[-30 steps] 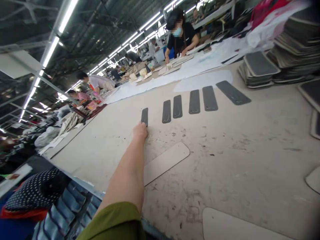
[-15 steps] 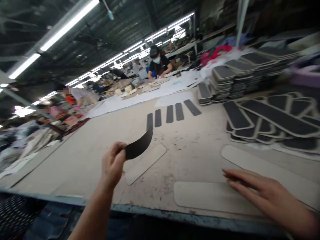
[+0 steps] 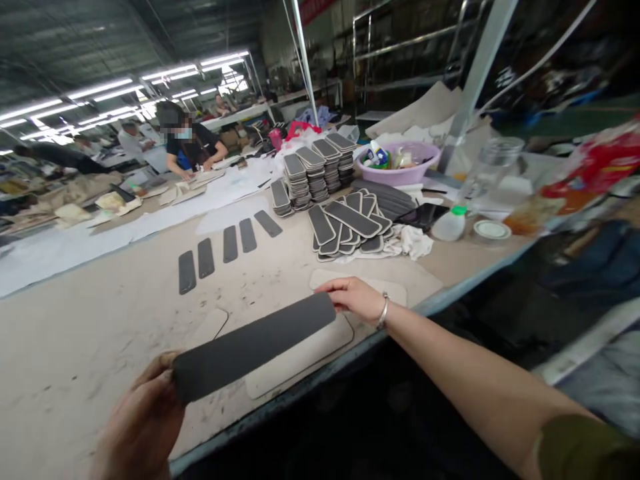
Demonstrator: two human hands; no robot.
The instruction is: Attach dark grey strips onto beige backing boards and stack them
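Note:
A long dark grey strip with rounded corners [image 3: 255,347] stretches between both hands above the table. My left hand [image 3: 145,413] pinches its near left end, thumb on top. At the far right end, my right hand [image 3: 353,300] grips the other end between thumb and fingers. Beneath the strip lies a pale rounded panel [image 3: 300,360] close to the table edge. A second pale panel [image 3: 395,293] shows behind my right hand, and a third pale panel [image 3: 213,325] is partly covered by the strip.
Several small dark strips [image 3: 230,244] lie in a row on the table [image 3: 110,320]. Beyond are a loose heap of pale-edged dark panels [image 3: 350,223], neat stacks [image 3: 299,187], a purple basin [image 3: 395,175] and a green-capped bottle [image 3: 450,225]. A co-worker [image 3: 193,143] stands across the table.
The view has swung to the right. The dark strip, held curved in my left hand alone, is now stretched between both hands; my right hand has taken its other end.

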